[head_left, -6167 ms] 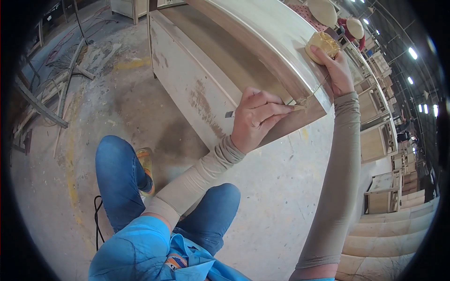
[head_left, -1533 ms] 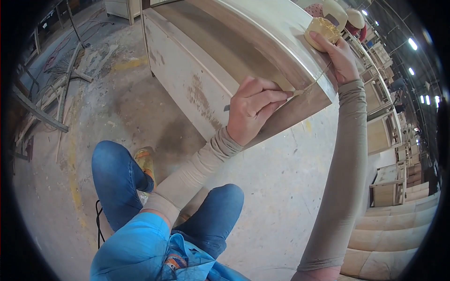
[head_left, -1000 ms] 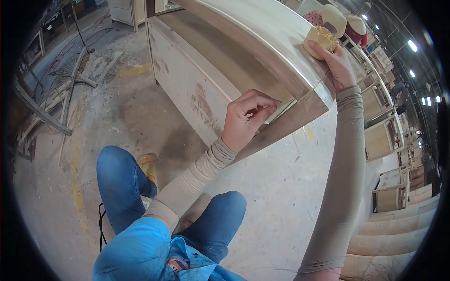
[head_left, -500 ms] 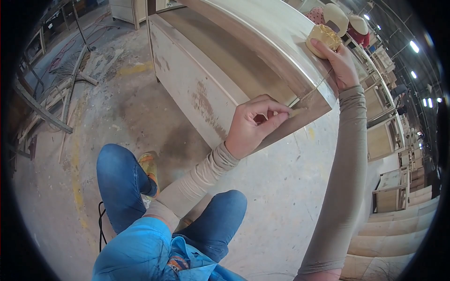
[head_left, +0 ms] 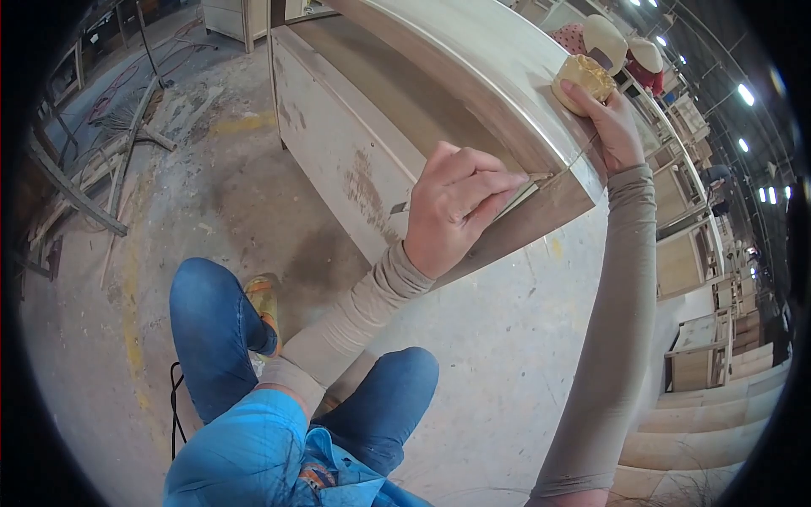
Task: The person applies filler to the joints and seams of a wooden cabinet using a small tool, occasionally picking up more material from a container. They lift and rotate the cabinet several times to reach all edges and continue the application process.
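My left hand [head_left: 456, 207] is closed in a pinch at the corner of a pale wooden cabinet [head_left: 338, 127]. A small tan tip shows at its fingertips, but I cannot make out what it is. Next to those fingertips, the wood at the corner joint has a tan smear. My right hand [head_left: 617, 127] grips a round, pale yellow tub [head_left: 585, 83] holding a lumpy yellowish paste, close against the cabinet's upper curved face. Part of the tub is hidden behind my fingers.
Metal stands and wood scraps [head_left: 127, 160] lie on the stained concrete floor [head_left: 228, 203] at the left. Two people in pale hats [head_left: 604, 40] are beyond the cabinet. Stacked wooden furniture [head_left: 697, 338] lines the right side.
My left hand has shifted slightly up along the corner and turned so its back shows more, still pinched. The right hand with the tub has barely moved.
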Available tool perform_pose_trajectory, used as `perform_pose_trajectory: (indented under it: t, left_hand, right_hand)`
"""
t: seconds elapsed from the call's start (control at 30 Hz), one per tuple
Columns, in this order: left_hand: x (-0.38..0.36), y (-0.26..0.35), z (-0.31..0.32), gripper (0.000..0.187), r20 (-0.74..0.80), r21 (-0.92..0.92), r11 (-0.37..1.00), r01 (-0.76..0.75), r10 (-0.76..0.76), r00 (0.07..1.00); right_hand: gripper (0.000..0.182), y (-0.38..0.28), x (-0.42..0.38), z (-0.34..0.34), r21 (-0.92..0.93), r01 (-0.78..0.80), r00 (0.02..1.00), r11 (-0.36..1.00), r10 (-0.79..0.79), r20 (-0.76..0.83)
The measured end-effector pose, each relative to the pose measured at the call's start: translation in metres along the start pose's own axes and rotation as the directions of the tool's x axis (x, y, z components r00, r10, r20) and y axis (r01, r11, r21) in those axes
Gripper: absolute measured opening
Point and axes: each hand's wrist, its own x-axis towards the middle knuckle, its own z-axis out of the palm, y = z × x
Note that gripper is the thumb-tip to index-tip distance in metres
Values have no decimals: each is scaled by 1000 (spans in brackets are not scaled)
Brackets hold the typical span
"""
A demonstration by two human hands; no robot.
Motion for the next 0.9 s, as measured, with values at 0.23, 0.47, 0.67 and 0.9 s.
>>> perform_pose_trajectory:
  t: [0.23,0.47,0.67,0.9]
  left_hand:
    - [13,15,-2,21,-17,81,996,-49,51,999]
    - [15,24,4,28,-31,92,995,-38,41,999]
    - [16,31,3,28,-26,151,988,-35,39,999]
    - [22,51,-3,25,98,369,927,-60,25,995]
  right_hand:
    - [48,4,3,-4,-2,-8,1000,1000,8,-1]
    - [47,2,2,-2,-11,4,1000,1000,-4,4]
    - [44,3,0,2,58,35,999,998,-32,-44]
    - [44,8,4,-2,57,37,999,998,-36,-20]
